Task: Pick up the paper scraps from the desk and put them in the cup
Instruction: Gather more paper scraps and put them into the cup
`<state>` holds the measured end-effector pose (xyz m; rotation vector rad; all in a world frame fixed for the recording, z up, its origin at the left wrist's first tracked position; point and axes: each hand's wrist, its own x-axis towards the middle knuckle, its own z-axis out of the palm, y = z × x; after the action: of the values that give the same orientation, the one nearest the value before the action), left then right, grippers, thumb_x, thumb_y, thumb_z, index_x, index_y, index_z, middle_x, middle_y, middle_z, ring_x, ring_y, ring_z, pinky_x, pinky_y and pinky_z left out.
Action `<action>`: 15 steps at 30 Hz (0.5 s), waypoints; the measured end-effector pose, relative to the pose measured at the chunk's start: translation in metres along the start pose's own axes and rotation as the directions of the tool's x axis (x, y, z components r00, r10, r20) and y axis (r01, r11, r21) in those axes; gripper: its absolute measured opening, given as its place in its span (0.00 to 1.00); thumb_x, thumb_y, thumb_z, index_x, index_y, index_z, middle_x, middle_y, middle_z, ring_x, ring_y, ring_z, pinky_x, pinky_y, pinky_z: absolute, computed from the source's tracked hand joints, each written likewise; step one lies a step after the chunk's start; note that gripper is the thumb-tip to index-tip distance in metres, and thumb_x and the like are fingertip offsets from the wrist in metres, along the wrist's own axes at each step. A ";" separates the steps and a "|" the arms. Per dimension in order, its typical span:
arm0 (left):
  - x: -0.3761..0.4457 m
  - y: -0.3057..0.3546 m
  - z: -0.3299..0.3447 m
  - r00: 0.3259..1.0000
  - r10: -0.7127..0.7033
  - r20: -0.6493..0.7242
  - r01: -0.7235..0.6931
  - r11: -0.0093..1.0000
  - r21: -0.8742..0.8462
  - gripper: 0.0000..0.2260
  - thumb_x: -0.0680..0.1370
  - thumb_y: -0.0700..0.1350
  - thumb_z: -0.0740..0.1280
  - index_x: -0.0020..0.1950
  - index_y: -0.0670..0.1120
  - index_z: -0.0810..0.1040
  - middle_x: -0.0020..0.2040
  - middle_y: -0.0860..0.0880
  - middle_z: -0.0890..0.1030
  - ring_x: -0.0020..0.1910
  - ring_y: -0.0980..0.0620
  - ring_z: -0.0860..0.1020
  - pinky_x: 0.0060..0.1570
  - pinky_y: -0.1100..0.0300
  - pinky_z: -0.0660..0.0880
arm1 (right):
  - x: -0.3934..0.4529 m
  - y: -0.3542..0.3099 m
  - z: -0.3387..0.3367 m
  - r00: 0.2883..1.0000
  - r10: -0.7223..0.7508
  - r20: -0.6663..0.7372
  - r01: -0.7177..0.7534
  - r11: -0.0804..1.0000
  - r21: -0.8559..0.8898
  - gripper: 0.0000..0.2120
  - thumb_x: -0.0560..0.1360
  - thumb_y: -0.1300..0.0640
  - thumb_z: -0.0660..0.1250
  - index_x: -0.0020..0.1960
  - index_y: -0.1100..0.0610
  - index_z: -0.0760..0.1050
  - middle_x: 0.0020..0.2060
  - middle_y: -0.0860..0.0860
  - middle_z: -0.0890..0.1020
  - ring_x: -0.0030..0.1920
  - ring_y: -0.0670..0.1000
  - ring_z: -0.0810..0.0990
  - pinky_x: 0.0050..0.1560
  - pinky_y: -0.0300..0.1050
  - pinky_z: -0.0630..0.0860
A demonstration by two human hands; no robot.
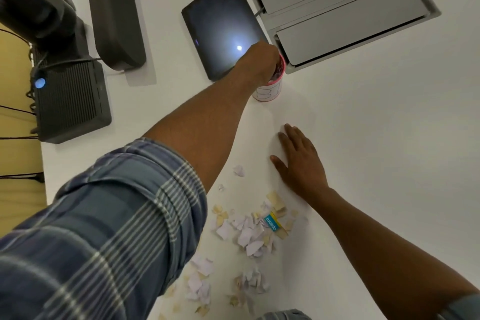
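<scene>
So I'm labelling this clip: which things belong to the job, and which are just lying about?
Job: scraps, cup, left hand at the cup, right hand flat on the desk.
Lying about: tablet, grey hatch, black box.

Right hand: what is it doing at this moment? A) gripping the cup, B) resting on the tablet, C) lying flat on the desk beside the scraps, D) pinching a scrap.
C: the right hand lies with fingers straight on the bare desk, just above the paper scraps, while the left hand is over the cup.
</scene>
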<state>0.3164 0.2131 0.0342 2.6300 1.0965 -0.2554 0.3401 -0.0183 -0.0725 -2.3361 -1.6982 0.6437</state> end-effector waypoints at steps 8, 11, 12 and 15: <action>-0.001 -0.004 -0.033 0.991 0.077 0.108 -0.080 0.996 0.025 0.15 0.72 0.44 0.70 0.58 0.42 0.78 0.52 0.42 0.81 0.48 0.45 0.80 0.42 0.56 0.76 | -0.001 0.002 0.006 0.999 -0.019 -0.031 0.017 0.999 -0.041 0.30 0.79 0.39 0.51 0.77 0.53 0.55 0.77 0.50 0.55 0.77 0.51 0.52 0.73 0.46 0.48; -0.008 -0.008 -0.041 0.995 0.063 0.071 -0.063 0.998 -0.009 0.18 0.72 0.43 0.71 0.62 0.44 0.77 0.57 0.43 0.81 0.53 0.44 0.79 0.51 0.52 0.77 | -0.001 0.002 0.006 0.999 -0.015 -0.030 0.014 0.999 -0.039 0.31 0.79 0.39 0.51 0.77 0.53 0.55 0.77 0.50 0.55 0.77 0.51 0.51 0.74 0.46 0.48; -0.009 -0.008 -0.041 0.997 0.062 0.041 -0.062 0.998 -0.017 0.18 0.73 0.42 0.71 0.62 0.45 0.77 0.58 0.43 0.80 0.55 0.44 0.79 0.53 0.52 0.76 | -0.001 0.002 0.005 0.999 -0.014 -0.031 0.013 0.999 -0.035 0.31 0.79 0.39 0.51 0.77 0.53 0.55 0.77 0.50 0.55 0.77 0.50 0.51 0.74 0.46 0.48; -0.014 -0.007 -0.036 0.998 0.064 -0.029 -0.064 0.998 0.021 0.14 0.74 0.39 0.69 0.60 0.43 0.79 0.57 0.42 0.80 0.56 0.44 0.78 0.54 0.53 0.75 | -0.001 0.003 0.005 0.999 -0.016 -0.033 0.015 1.000 -0.022 0.31 0.80 0.38 0.52 0.77 0.53 0.55 0.77 0.50 0.55 0.77 0.50 0.51 0.74 0.46 0.48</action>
<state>0.3041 0.2199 0.0703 2.6892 1.0217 -0.2155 0.3398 -0.0209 -0.0780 -2.3321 -1.7160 0.5831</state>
